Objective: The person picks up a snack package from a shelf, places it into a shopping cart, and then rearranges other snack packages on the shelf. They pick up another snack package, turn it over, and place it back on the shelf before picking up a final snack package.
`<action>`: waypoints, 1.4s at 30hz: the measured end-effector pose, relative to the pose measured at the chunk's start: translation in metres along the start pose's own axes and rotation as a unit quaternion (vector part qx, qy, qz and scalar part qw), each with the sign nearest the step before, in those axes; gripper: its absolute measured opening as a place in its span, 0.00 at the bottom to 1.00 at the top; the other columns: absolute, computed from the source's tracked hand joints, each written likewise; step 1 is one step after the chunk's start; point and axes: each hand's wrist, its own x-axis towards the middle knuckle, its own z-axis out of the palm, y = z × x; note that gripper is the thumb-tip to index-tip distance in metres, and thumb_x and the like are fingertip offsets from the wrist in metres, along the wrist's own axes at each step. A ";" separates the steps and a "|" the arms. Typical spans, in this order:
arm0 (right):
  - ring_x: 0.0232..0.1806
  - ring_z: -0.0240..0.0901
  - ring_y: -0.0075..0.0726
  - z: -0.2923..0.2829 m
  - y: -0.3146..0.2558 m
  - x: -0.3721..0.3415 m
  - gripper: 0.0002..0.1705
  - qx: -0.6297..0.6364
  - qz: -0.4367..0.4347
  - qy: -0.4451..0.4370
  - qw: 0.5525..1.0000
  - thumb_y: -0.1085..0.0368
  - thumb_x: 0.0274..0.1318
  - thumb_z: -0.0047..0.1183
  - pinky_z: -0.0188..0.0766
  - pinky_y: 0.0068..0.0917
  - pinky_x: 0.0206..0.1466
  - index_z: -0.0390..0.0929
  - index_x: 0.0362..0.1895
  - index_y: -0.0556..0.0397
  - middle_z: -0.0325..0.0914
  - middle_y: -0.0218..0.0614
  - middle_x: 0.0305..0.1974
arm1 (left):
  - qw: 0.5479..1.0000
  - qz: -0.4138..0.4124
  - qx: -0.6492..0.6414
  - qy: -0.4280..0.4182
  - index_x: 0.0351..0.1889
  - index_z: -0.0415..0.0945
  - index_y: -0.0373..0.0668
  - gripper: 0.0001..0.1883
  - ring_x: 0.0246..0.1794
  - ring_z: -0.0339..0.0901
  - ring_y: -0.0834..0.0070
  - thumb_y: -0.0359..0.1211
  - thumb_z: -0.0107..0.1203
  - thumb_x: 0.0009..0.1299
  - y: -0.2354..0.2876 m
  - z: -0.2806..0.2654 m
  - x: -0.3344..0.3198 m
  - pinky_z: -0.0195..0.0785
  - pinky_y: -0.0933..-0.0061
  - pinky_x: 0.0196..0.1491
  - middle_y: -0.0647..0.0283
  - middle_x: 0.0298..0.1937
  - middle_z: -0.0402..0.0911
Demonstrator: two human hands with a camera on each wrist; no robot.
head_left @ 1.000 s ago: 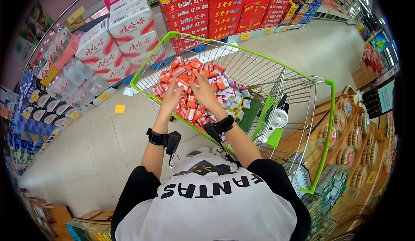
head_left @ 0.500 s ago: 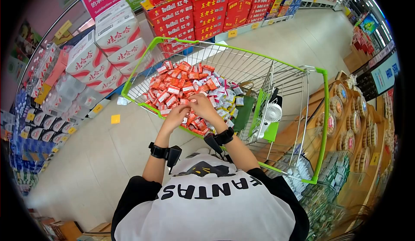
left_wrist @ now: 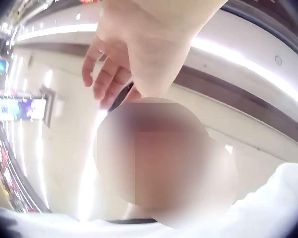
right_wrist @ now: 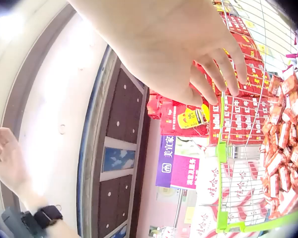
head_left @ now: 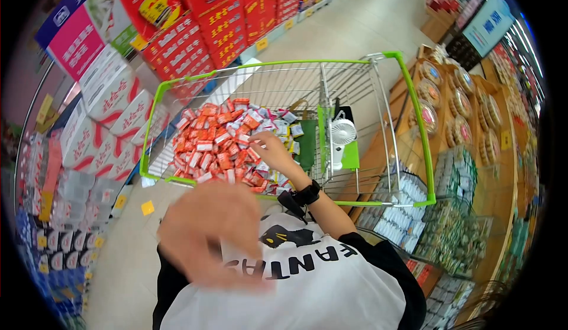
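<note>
My left hand (head_left: 210, 220) is raised close to the head camera, large and blurred. In the left wrist view its fingers are loosely bent, with a dark object (left_wrist: 121, 97) partly hidden behind them and a blurred-out face below. My right hand (head_left: 271, 148) hovers at the right side of the heap, fingers relaxed and nothing visible in them. Small red-wrapped packets (head_left: 207, 143) fill the left end of the shopping cart (head_left: 272, 63). White and yellow packets (head_left: 283, 127) lie beside them, next to a dark green panel (head_left: 307, 146).
A white handheld fan (head_left: 343, 132) is at the cart's divider. Red drink cartons (head_left: 222, 31) and white cartons (head_left: 106, 93) are stacked beyond the cart's far left. Along the right stands a wooden shelf (head_left: 408, 126) with round tubs (head_left: 427, 93) and packaged goods (head_left: 455, 229).
Both hands were together over the packets. The left has since lifted away toward the head camera, while the right stays by the heap. The view has turned, shifting the cart left.
</note>
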 end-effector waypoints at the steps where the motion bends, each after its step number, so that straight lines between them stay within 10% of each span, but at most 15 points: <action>1: 0.35 0.68 0.42 -0.003 0.002 -0.002 0.12 0.000 -0.002 -0.002 1.000 0.63 0.46 0.48 0.65 0.29 0.39 0.74 0.33 0.58 0.70 0.44 0.35 | 0.992 0.090 0.000 0.089 0.18 0.70 0.41 0.06 0.17 0.66 0.68 0.30 0.54 0.54 0.005 0.016 0.004 0.64 0.70 0.26 0.63 0.23 0.73; 2: 0.35 0.68 0.42 -0.005 0.005 -0.005 0.12 -0.001 -0.003 -0.005 1.000 0.63 0.46 0.49 0.66 0.29 0.38 0.74 0.33 0.58 0.70 0.45 0.35 | 0.963 0.254 -0.067 0.053 0.21 0.70 0.41 0.04 0.16 0.66 0.70 0.28 0.54 0.54 -0.007 0.016 0.013 0.65 0.69 0.26 0.63 0.21 0.72; 4: 0.34 0.69 0.39 -0.009 0.010 -0.010 0.13 -0.016 0.016 0.008 1.000 0.62 0.45 0.49 0.66 0.29 0.37 0.74 0.33 0.57 0.70 0.44 0.35 | 0.958 0.274 -0.075 -0.030 0.32 0.77 0.48 0.07 0.24 0.69 0.73 0.30 0.52 0.56 -0.003 0.011 0.018 0.66 0.74 0.23 0.57 0.32 0.75; 6: 0.33 0.68 0.39 -0.017 0.006 -0.016 0.12 -0.020 0.026 0.018 0.999 0.63 0.45 0.49 0.65 0.29 0.38 0.74 0.33 0.58 0.70 0.44 0.34 | 0.963 0.268 -0.023 0.025 0.39 0.74 0.54 0.10 0.14 0.60 0.78 0.33 0.47 0.61 0.006 0.020 0.029 0.58 0.77 0.23 0.63 0.21 0.72; 20: 0.31 0.69 0.36 -0.019 0.013 -0.045 0.11 -0.020 0.071 0.098 0.992 0.64 0.48 0.48 0.66 0.28 0.36 0.74 0.35 0.56 0.72 0.41 0.32 | 0.882 0.435 -0.178 -0.024 0.46 0.70 0.50 0.15 0.14 0.60 0.79 0.32 0.49 0.60 0.001 0.008 0.029 0.57 0.78 0.22 0.64 0.20 0.73; 23: 0.31 0.69 0.34 -0.015 0.005 -0.050 0.11 -0.011 0.065 0.093 0.993 0.65 0.48 0.47 0.66 0.28 0.36 0.73 0.36 0.56 0.73 0.40 0.32 | 0.897 0.320 -0.189 -0.240 0.43 0.72 0.50 0.13 0.17 0.63 0.75 0.32 0.49 0.59 -0.001 -0.005 0.024 0.61 0.75 0.25 0.61 0.25 0.74; 30: 0.36 0.70 0.36 -0.009 0.009 -0.074 0.12 -0.003 0.057 0.077 0.995 0.66 0.51 0.45 0.66 0.27 0.40 0.71 0.39 0.57 0.73 0.41 0.35 | 0.913 0.187 -0.081 -0.353 0.38 0.76 0.47 0.10 0.32 0.69 0.70 0.30 0.50 0.58 -0.056 0.000 0.013 0.66 0.68 0.34 0.59 0.39 0.74; 37: 0.36 0.71 0.36 -0.034 -0.028 -0.107 0.13 0.044 0.075 0.140 0.986 0.66 0.50 0.44 0.67 0.28 0.39 0.70 0.41 0.58 0.73 0.40 0.35 | 0.942 -0.041 -0.096 -0.318 0.43 0.73 0.40 0.15 0.37 0.71 0.66 0.27 0.49 0.56 -0.118 0.027 0.005 0.62 0.70 0.42 0.59 0.37 0.74; 42: 0.31 0.71 0.36 -0.043 -0.035 -0.126 0.12 0.010 0.055 0.194 0.979 0.68 0.50 0.42 0.67 0.28 0.35 0.69 0.39 0.58 0.74 0.41 0.30 | 0.959 -0.061 -0.104 -0.256 0.43 0.72 0.37 0.15 0.36 0.72 0.68 0.26 0.49 0.56 -0.138 0.048 0.002 0.63 0.72 0.42 0.57 0.34 0.75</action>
